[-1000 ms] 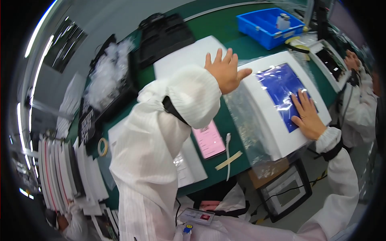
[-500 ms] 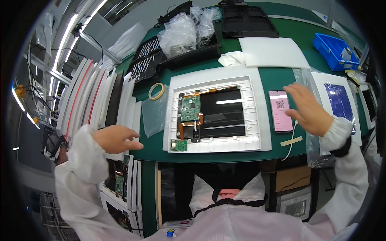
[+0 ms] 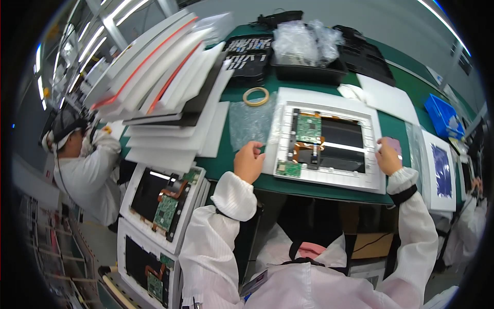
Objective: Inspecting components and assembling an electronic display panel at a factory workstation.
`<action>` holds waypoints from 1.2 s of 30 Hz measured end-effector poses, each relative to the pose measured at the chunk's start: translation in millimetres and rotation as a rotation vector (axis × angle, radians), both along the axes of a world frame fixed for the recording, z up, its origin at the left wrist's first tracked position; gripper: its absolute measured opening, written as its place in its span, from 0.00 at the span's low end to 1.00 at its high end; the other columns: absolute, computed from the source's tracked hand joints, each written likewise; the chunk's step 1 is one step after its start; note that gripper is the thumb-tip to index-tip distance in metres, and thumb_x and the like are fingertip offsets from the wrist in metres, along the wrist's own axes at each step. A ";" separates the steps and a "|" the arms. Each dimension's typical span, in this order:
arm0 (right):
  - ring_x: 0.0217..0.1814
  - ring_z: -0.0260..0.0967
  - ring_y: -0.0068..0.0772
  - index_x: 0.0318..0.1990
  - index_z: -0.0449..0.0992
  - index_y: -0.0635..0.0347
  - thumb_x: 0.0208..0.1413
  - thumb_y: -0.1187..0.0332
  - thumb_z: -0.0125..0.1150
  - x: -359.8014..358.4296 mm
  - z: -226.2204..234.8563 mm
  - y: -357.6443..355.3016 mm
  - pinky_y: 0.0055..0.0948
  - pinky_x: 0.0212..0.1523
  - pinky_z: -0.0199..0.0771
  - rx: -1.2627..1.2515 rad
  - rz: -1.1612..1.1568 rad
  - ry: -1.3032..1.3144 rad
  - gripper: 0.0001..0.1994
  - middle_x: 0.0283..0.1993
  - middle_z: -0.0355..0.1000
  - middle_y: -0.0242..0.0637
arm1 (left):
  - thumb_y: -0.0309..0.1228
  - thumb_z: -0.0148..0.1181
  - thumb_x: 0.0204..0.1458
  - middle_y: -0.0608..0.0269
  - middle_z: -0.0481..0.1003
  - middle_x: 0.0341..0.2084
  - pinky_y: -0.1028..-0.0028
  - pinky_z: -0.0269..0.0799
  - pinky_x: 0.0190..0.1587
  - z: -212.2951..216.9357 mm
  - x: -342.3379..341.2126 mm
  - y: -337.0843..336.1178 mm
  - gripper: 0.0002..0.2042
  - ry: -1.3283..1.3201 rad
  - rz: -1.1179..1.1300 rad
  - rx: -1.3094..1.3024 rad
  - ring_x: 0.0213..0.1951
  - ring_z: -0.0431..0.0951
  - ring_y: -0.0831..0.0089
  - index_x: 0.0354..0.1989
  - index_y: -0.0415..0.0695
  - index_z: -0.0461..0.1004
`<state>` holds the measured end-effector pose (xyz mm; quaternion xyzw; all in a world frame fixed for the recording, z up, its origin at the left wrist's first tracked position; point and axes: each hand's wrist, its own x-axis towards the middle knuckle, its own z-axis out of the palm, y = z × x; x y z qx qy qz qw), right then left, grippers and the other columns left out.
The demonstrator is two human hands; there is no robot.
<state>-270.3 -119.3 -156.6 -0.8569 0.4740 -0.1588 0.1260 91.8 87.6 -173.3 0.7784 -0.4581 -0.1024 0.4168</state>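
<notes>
A white display frame (image 3: 329,177) lies face down on a white foam sheet (image 3: 355,104) in front of me. Inside it are black panels, a green circuit board (image 3: 309,127) and a smaller green board (image 3: 289,168) at the near left corner. My left hand (image 3: 249,161) is closed, its fingers curled at the sheet's left edge. At the right edge my right hand (image 3: 388,156) is closed too, thumb and fingers on the foam sheet beside the frame. A pink-screened phone (image 3: 395,146) shows partly behind that hand.
Leaning foam sheets (image 3: 170,77) are stacked at left, above more open display frames (image 3: 159,201). A tape roll (image 3: 256,97) lies on a plastic bag (image 3: 247,123). Behind are a tool case (image 3: 249,54) and a black tray (image 3: 309,72); a blue bin (image 3: 442,116) stands right. A co-worker (image 3: 85,159) is at left.
Both hands have come in to the sides of the foam sheet and their fingers have closed. My view has swung left, bringing the stacked frames and the co-worker further in.
</notes>
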 end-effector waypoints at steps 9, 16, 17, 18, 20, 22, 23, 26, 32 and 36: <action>0.24 0.62 0.30 0.44 0.62 0.60 0.47 0.77 0.51 -23.2 -6.7 -9.3 0.28 0.27 0.61 0.102 -0.001 -0.129 0.15 0.22 0.62 0.36 | 0.15 0.51 0.36 0.58 0.71 0.26 0.73 0.68 0.34 47.3 -28.1 83.7 0.14 0.042 0.120 -0.155 0.30 0.72 0.65 0.34 0.42 0.71; 0.24 0.61 0.25 0.49 0.60 0.61 0.52 0.72 0.51 -22.5 -16.2 0.8 0.25 0.26 0.63 0.263 0.016 -0.351 0.16 0.23 0.62 0.35 | 0.11 0.45 0.31 0.64 0.68 0.23 0.79 0.66 0.31 47.7 -46.0 107.9 0.19 0.047 0.219 -0.126 0.26 0.67 0.76 0.34 0.39 0.72; 0.25 0.61 0.24 0.50 0.60 0.62 0.53 0.72 0.50 -16.0 0.5 15.0 0.23 0.28 0.63 0.371 -0.056 -0.442 0.17 0.24 0.62 0.34 | 0.14 0.52 0.32 0.65 0.67 0.22 0.80 0.64 0.30 41.4 -51.4 110.9 0.16 0.115 0.220 -0.144 0.24 0.65 0.78 0.35 0.41 0.72; 0.29 0.63 0.25 0.51 0.59 0.62 0.54 0.72 0.49 -26.9 -2.2 19.6 0.23 0.33 0.64 0.351 -0.001 -0.523 0.17 0.28 0.65 0.36 | 0.14 0.52 0.32 0.65 0.67 0.22 0.80 0.64 0.30 31.4 -65.7 114.1 0.16 0.135 0.205 -0.099 0.24 0.65 0.78 0.35 0.41 0.72; 0.51 0.62 0.34 0.55 0.58 0.61 0.55 0.72 0.48 -24.5 19.5 61.2 0.30 0.52 0.61 0.214 -0.031 -0.522 0.19 0.48 0.64 0.46 | 0.20 0.61 0.33 0.66 0.67 0.21 0.80 0.63 0.27 1.6 -93.5 116.1 0.15 0.123 0.114 0.091 0.23 0.65 0.78 0.35 0.43 0.72; 0.57 0.58 0.36 0.56 0.58 0.62 0.55 0.73 0.47 -22.9 29.6 99.2 0.33 0.56 0.57 0.112 -0.080 -0.647 0.20 0.53 0.62 0.46 | 0.26 0.66 0.34 0.68 0.67 0.21 0.80 0.63 0.28 -74.4 -107.9 133.1 0.16 0.267 0.150 0.308 0.24 0.65 0.80 0.35 0.43 0.73; 0.57 0.58 0.36 0.55 0.59 0.64 0.55 0.74 0.47 -26.6 23.1 114.1 0.33 0.57 0.56 0.074 -0.115 -0.744 0.19 0.53 0.62 0.46 | 0.27 0.66 0.36 0.66 0.68 0.23 0.77 0.65 0.29 -128.0 -102.5 144.1 0.16 0.174 0.275 0.281 0.25 0.66 0.77 0.36 0.42 0.72; 0.55 0.61 0.37 0.52 0.61 0.68 0.57 0.75 0.45 -31.5 -5.9 154.0 0.35 0.57 0.58 -0.017 -0.236 -0.893 0.15 0.51 0.64 0.47 | 0.36 0.67 0.35 0.44 0.66 0.45 0.59 0.59 0.52 -309.0 -46.0 210.2 0.30 -0.343 0.788 0.446 0.49 0.64 0.50 0.47 0.37 0.64; 0.47 0.66 0.34 0.44 0.65 0.68 0.57 0.76 0.43 -42.2 -34.2 185.6 0.29 0.50 0.65 0.015 -0.359 -0.883 0.09 0.44 0.67 0.45 | 0.41 0.61 0.44 0.54 0.62 0.54 0.57 0.65 0.49 -453.2 71.2 321.7 0.37 -0.084 0.597 1.518 0.52 0.66 0.53 0.61 0.53 0.47; 0.41 0.66 0.32 0.41 0.65 0.67 0.56 0.78 0.45 -42.1 -52.3 191.2 0.28 0.47 0.66 0.083 -0.325 -0.870 0.06 0.39 0.67 0.42 | 0.39 0.60 0.45 0.52 0.63 0.53 0.60 0.65 0.49 -460.3 30.0 330.6 0.32 -0.032 0.692 1.258 0.51 0.67 0.54 0.58 0.50 0.52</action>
